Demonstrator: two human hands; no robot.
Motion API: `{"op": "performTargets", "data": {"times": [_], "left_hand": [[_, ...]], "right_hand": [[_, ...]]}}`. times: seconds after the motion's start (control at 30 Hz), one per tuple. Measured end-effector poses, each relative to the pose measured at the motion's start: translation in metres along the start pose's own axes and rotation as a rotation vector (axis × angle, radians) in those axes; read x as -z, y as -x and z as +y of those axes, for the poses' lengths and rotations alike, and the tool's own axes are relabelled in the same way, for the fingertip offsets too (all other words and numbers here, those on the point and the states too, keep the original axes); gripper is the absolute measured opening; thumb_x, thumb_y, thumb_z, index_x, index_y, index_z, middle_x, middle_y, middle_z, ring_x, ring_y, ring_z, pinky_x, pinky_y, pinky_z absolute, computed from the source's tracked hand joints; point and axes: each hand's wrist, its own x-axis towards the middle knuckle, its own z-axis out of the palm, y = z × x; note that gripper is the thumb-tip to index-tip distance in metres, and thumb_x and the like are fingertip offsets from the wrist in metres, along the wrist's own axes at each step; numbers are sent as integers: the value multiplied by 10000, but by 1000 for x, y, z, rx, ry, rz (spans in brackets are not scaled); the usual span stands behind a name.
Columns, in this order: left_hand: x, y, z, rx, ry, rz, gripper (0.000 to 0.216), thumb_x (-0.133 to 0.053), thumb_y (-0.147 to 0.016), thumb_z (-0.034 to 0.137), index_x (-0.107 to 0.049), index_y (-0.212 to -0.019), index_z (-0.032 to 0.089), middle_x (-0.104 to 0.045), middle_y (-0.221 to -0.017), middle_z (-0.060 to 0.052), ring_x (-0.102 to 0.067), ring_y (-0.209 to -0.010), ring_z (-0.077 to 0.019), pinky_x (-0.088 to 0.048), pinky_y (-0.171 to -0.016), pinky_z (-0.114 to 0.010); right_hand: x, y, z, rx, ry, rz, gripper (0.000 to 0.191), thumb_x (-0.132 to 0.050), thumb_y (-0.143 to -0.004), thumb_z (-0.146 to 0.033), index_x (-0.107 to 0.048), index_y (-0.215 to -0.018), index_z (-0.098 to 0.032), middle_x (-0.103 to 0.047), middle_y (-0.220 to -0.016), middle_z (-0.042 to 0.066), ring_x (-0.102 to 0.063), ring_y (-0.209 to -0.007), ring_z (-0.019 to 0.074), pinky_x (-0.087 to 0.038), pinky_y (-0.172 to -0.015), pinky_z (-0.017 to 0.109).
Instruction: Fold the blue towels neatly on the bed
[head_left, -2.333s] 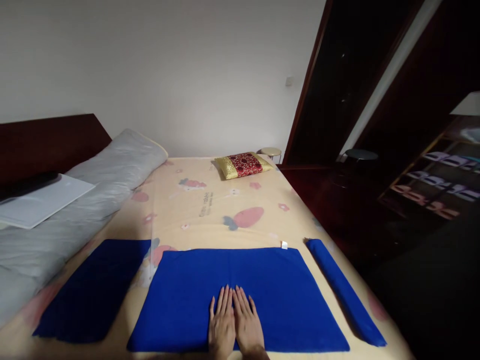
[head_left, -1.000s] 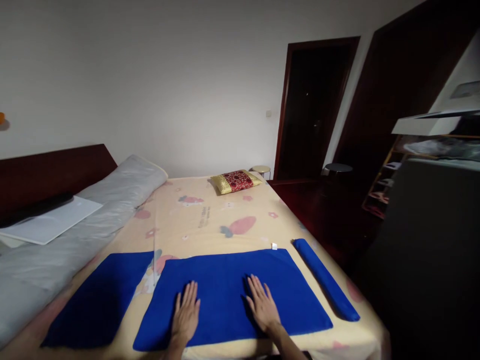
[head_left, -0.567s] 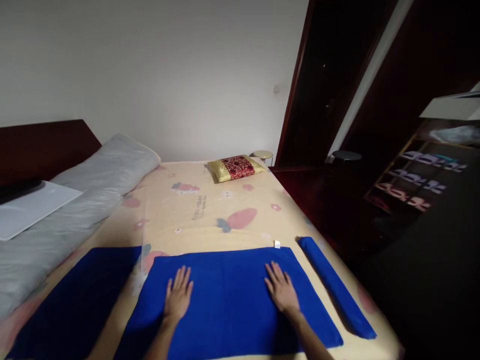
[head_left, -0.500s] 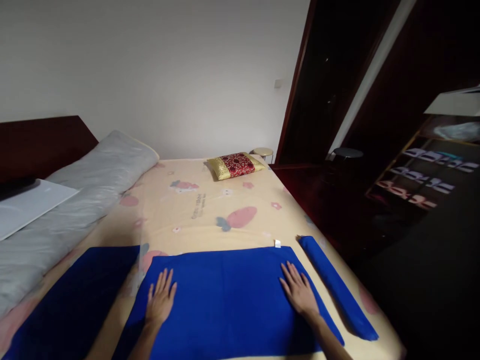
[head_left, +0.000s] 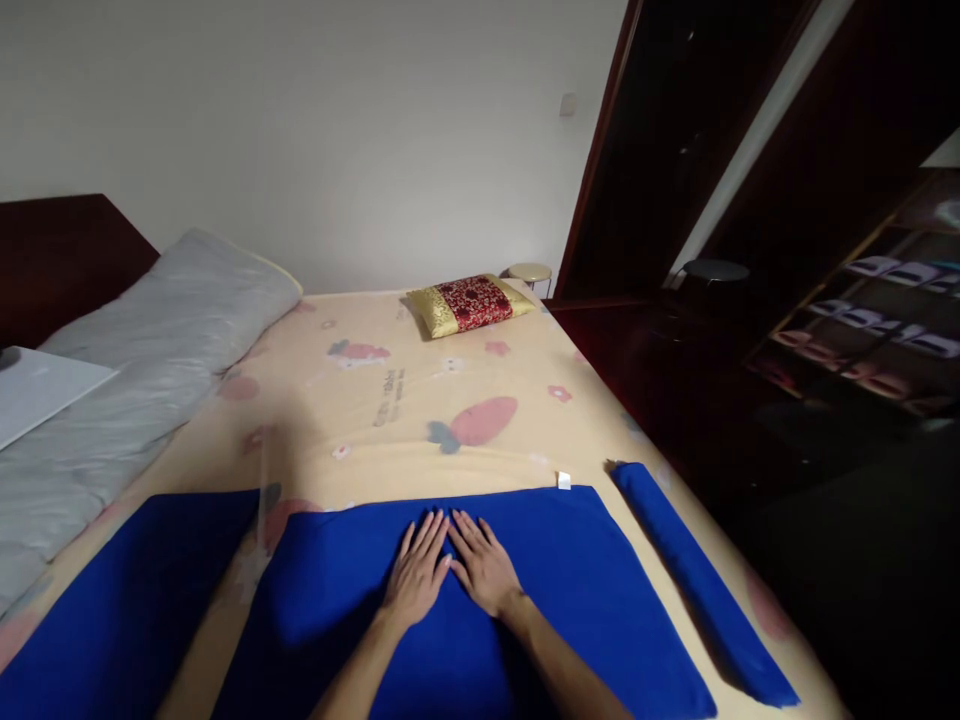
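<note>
A blue cloth (head_left: 585,590) is spread flat on the bed, with a small white tag (head_left: 564,481) at its far edge. My left hand (head_left: 417,572) lies flat on the middle of this cloth, fingers stretched out. Right beside it rests my right hand (head_left: 486,568), also flat and open, the fingertips of both hands close together near the far edge. To the right lies a long, narrow blue cloth roll (head_left: 697,580). Another blue cloth (head_left: 127,590), partly in shadow, is laid out on the left.
The bed sheet (head_left: 405,460) is cream with a printed pattern. A gold and red pillow (head_left: 472,304) lies at the far end, grey bedding (head_left: 180,330) and a white board (head_left: 49,388) at left. Beyond stand two stools (head_left: 529,272) and a shoe rack (head_left: 870,310).
Both hands have slid inward from the two sides of the blue cloth to its middle, where they now lie side by side. The camera view has shifted slightly.
</note>
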Motion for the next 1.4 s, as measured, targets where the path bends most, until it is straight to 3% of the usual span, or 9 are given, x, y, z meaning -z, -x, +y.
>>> {"op": "performTargets", "data": {"times": [0.07, 0.23, 0.37, 0.67, 0.77, 0.93, 1.03, 1.27, 1.4], "left_hand": [[-1, 7, -33, 47, -25, -37, 554, -256, -980, 419, -91, -1497, 308, -291, -1571, 6, -268, -1440, -159, -227, -1178, -400], [2, 64, -155, 498, -179, 103, 564, -168, -972, 431, -200, -1498, 229, -379, -1532, -99, -324, -1417, -247, -251, -1140, -539], [6, 89, -191, 488, -198, 187, 615, -166, -960, 454, -237, -1495, 159, -421, -1506, -134, -347, -1403, -267, -212, -1167, -519], [19, 73, -159, 522, -205, 216, 595, -187, -968, 407, -168, -1509, 161, -408, -1510, -140, -360, -1395, -284, -209, -1159, -551], [22, 46, -108, 407, -170, 224, 606, -225, -974, 392, -58, -1516, 180, -341, -1547, -109, -295, -1431, -245, -223, -1169, -490], [5, -14, -5, 175, -33, 90, 581, -230, -981, 316, -21, -1512, 205, -264, -1579, -38, -234, -1453, -178, -180, -1198, -419], [-14, -32, 26, 169, 23, 49, 588, -212, -967, 247, 22, -1503, 198, -264, -1578, -58, -257, -1446, -188, -197, -1191, -451], [-22, -32, 29, 167, 56, 31, 578, -220, -971, 255, 8, -1502, 230, -222, -1592, -42, -226, -1456, -181, -198, -1189, -460], [-8, -18, -9, 237, 33, -27, 530, -215, -986, 397, -98, -1497, 324, -226, -1592, 4, -229, -1455, -168, -219, -1178, -474]], "right_hand": [[7, 11, 35, -42, 37, -38, 560, -294, -984, -488, -164, -1497, -303, -254, -1566, 40, -269, -1432, 203, -259, -1154, 439], [38, 88, 163, -418, 250, 83, 600, -251, -974, -535, -174, -1502, -261, -279, -1564, 54, -264, -1435, 226, -239, -1156, 470], [48, 118, 198, -478, 307, 75, 625, -226, -972, -544, -117, -1513, -252, -236, -1582, 35, -213, -1451, 200, -226, -1168, 448], [49, 107, 180, -513, 314, 150, 632, -211, -967, -554, -162, -1511, -237, -282, -1564, 63, -234, -1445, 229, -217, -1165, 484], [43, 78, 137, -458, 257, 187, 605, -241, -982, -495, -95, -1516, -253, -249, -1573, 55, -227, -1448, 228, -187, -1174, 488], [5, 6, 30, -189, 76, 79, 565, -245, -999, -354, -53, -1513, -216, -231, -1574, 42, -202, -1454, 188, -210, -1173, 421], [-19, -16, -6, -156, 9, 28, 544, -243, -991, -291, -102, -1506, -187, -252, -1562, 67, -215, -1450, 203, -220, -1166, 437], [-22, -17, -9, -152, -10, -15, 533, -249, -988, -315, -137, -1499, -210, -242, -1565, 46, -208, -1453, 210, -192, -1172, 466], [-6, 0, 28, -271, 62, 9, 571, -274, -983, -471, -185, -1502, -249, -234, -1573, 46, -236, -1445, 213, -199, -1168, 468]]}}
